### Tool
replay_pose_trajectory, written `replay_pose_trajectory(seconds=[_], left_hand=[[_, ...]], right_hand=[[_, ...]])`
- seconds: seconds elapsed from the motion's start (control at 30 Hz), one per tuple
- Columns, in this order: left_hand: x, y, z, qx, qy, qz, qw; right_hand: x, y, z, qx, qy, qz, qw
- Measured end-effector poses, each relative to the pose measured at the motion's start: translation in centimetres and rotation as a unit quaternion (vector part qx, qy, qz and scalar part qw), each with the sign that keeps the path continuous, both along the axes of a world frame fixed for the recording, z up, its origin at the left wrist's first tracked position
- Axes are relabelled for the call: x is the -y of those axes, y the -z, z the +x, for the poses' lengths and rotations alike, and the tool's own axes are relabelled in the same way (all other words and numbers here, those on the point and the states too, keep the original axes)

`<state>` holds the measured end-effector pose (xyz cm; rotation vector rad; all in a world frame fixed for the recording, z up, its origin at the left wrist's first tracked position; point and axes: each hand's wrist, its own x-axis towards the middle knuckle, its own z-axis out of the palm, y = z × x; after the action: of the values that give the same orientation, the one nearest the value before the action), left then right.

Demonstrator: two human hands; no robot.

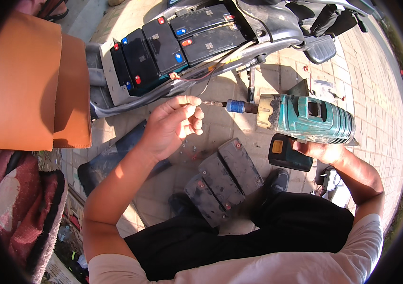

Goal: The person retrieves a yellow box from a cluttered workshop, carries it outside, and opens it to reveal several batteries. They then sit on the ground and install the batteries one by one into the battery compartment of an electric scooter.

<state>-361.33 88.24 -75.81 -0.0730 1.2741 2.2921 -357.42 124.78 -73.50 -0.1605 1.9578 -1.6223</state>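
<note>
My right hand grips the handle of a teal cordless power driver, held sideways with its nose to the left. A metal bit sticks out of the driver's blue-wrapped socket. My left hand pinches thumb and forefinger together at the bit's tip; anything small between them is too hidden to name. Beyond my hands, several black batteries with red and blue terminals sit in the open frame of an electric scooter. Dusty grey batteries lie on the ground between my feet.
An orange-brown box or seat stands at the left, above a dark red cloth. A dark panel lies on the paving behind my left forearm. Small loose parts are scattered below my hands, and the scooter's stand rests ahead.
</note>
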Motion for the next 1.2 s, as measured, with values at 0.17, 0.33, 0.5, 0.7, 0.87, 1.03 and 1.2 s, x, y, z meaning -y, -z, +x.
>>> replay_pose_trajectory(seconds=[0.17, 0.33, 0.5, 0.7, 0.87, 1.03, 1.2], left_hand=[[-1.0, -1.1, -0.1, 0.057, 0.004, 0.083, 0.995], [-1.5, -0.8, 0.0, 0.013, -0.004, 0.024, 1.0], [-1.6, 0.6, -0.5, 0.02, -0.048, -0.054, 0.997], [1.3, 5.0, -0.9, 0.258, -0.008, -0.142, 0.956], [0.0, 2.9, 0.1, 0.123, 0.004, -0.046, 0.991], [1.4, 2.1, -0.1, 0.116, 0.11, 0.007, 0.987], [2.5, 4.4, 0.1, 0.047, 0.148, 0.074, 0.985]], right_hand=[[-0.2, -1.6, -0.3, -0.048, -0.037, 0.079, 0.995], [-0.1, -1.3, 0.0, -0.056, -0.029, 0.066, 0.996], [-0.1, -1.3, 0.0, -0.053, -0.025, 0.073, 0.996], [0.6, -1.4, -0.1, -0.097, -0.013, 0.06, 0.993], [0.8, -0.8, -0.2, -0.112, -0.025, 0.074, 0.991], [1.3, -1.3, -0.1, -0.105, -0.03, 0.049, 0.993], [1.9, -1.3, -0.2, -0.098, -0.033, 0.02, 0.994]])
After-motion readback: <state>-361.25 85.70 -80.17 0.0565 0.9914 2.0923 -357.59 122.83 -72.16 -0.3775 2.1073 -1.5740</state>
